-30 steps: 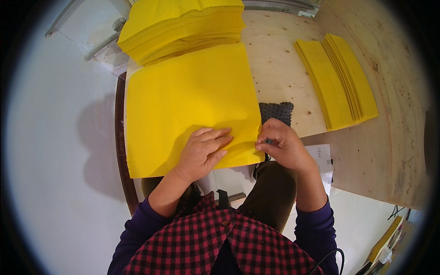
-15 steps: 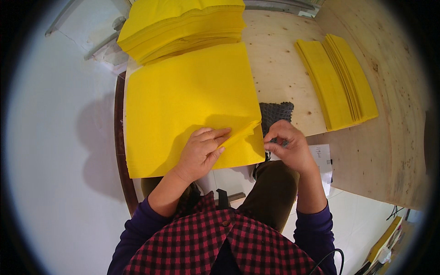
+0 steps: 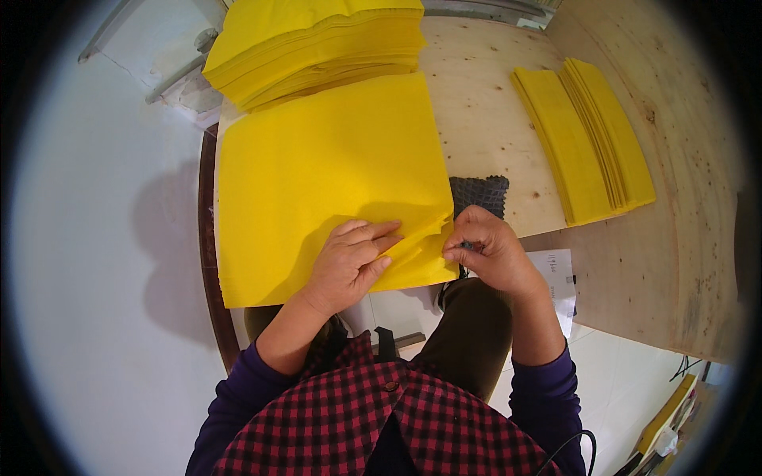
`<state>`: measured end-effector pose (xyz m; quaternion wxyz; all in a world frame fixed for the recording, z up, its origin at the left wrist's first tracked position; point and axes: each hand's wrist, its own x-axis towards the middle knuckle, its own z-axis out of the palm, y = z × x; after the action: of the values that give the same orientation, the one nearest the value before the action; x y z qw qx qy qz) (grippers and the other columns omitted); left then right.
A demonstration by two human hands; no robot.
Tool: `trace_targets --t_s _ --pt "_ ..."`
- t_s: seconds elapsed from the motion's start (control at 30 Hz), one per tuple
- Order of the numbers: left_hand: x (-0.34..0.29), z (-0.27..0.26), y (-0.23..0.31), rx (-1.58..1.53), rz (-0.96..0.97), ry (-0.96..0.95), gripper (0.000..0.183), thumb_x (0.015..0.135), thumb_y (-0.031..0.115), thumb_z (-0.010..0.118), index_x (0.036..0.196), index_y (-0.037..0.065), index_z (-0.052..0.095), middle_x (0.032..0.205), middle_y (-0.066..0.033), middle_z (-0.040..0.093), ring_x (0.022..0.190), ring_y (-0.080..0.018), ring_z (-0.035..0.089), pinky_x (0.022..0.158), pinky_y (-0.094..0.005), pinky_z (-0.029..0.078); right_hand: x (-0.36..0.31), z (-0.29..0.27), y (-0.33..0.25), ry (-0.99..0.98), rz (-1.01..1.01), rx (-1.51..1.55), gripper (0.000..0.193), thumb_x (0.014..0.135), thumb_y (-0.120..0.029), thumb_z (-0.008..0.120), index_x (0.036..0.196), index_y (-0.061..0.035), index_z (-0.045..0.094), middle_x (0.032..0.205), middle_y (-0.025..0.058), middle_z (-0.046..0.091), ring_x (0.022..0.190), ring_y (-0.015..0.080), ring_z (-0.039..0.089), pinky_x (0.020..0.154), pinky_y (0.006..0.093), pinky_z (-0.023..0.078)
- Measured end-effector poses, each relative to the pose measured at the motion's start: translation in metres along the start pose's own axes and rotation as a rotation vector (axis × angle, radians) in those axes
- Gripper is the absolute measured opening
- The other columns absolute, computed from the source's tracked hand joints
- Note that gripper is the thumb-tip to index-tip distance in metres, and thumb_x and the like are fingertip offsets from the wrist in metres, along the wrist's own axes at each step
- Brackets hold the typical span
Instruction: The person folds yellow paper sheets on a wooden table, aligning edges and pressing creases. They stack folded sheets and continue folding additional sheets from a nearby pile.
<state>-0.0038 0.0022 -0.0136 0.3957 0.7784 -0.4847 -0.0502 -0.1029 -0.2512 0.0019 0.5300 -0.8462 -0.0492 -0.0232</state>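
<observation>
A stack of yellow felt-like sheets [image 3: 333,151] lies flat in front of me, reaching past the table's near edge. My left hand [image 3: 353,262] rests on the top sheet with its fingers stretched and thumb apart. A raised fold of yellow sheet [image 3: 421,234] runs from beside its fingertips toward the right edge. At that edge, near the front right corner, my right hand [image 3: 482,247] is closed in a pinch on the yellow sheet. Its fingertips partly hide the pinched spot. Behind the right hand lies a dark grey textured cloth [image 3: 480,193].
Beyond the sheets stands a thick yellow stack [image 3: 317,51]. Folded yellow bundles [image 3: 591,143] lie to the right on the plywood table [image 3: 484,103]. A plywood panel [image 3: 659,119] rises at the right. A white paper [image 3: 558,289] hangs below the table edge.
My right hand has moved slightly left, its pinched fingertips now over the sheet's edge. The fold has shifted and flattened a little. My left hand stays in place.
</observation>
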Motion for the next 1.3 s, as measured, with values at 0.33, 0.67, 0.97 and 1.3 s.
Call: trace_targets --t_s 0.33,0.67,0.97,1.3 --pt "-0.001 -0.002 0.001 0.037 0.004 -0.043 0.044 0.085 0.036 0.066 0.117 0.006 0.068 0.131 -0.0091 0.061 0.113 -0.0298 0.053 0.101 -0.0397 0.039 0.014 -0.004 -0.018 0.000 -0.038 -0.019 0.013 0.079 -0.002 0.072 0.085 -0.0017 0.060 0.085 0.0105 0.056 0.082 0.0279 0.058 0.072 0.0336 0.047" --pt "-0.001 -0.003 0.008 0.085 -0.010 -0.063 0.046 0.077 0.027 0.073 0.118 0.007 0.067 0.134 -0.0066 0.059 0.115 -0.0297 0.052 0.103 -0.0395 0.038 0.019 -0.003 -0.021 0.011 -0.068 -0.036 0.013 0.080 -0.003 0.071 0.085 -0.0010 0.060 0.086 0.0118 0.056 0.079 0.0291 0.057 0.070 0.0338 0.047" --pt "-0.001 0.001 -0.003 -0.017 0.014 0.014 0.026 0.083 0.014 0.064 0.104 0.000 0.070 0.123 -0.0103 0.065 0.102 -0.0312 0.058 0.094 -0.0396 0.044 0.000 -0.004 -0.013 0.158 0.250 0.136 0.013 0.080 -0.001 0.074 0.088 -0.0023 0.064 0.086 0.0030 0.054 0.078 0.0097 0.052 0.067 0.0229 0.043" --pt "0.001 0.001 -0.002 -0.018 0.036 0.028 0.023 0.084 0.014 0.063 0.100 -0.002 0.069 0.121 -0.0122 0.066 0.099 -0.0323 0.058 0.091 -0.0400 0.045 -0.006 0.002 0.003 -0.016 0.105 0.022 0.016 0.073 -0.002 0.075 0.085 -0.0043 0.065 0.086 0.0071 0.056 0.083 0.0241 0.060 0.073 0.0319 0.048"
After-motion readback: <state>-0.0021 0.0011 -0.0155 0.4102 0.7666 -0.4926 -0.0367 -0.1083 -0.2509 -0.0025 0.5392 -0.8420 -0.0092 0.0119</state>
